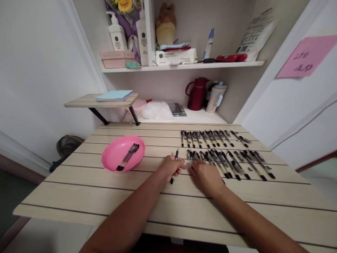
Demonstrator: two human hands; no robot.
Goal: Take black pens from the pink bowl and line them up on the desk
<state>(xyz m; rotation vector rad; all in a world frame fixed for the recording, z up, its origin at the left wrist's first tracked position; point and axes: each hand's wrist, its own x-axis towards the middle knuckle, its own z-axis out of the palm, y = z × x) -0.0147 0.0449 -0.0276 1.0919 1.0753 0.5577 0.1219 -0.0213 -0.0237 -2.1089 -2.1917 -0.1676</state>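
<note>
My left hand (170, 168) is curled around one slim black plastic pen (174, 166), tip pointing toward the far edge, near the middle of the pale slatted wooden tabletop (79, 182). My right hand (205, 175) lies palm down, fingers loosely spread, resting on the near row of black pens (231, 162); it grips nothing. A second row of pens (210, 137) lies beyond, toward the far right corner. A glossy round pink plastic bowl (112, 154) holding several pens (128, 157) sits toward the left edge. Both forearms reach in from the near edge.
</note>
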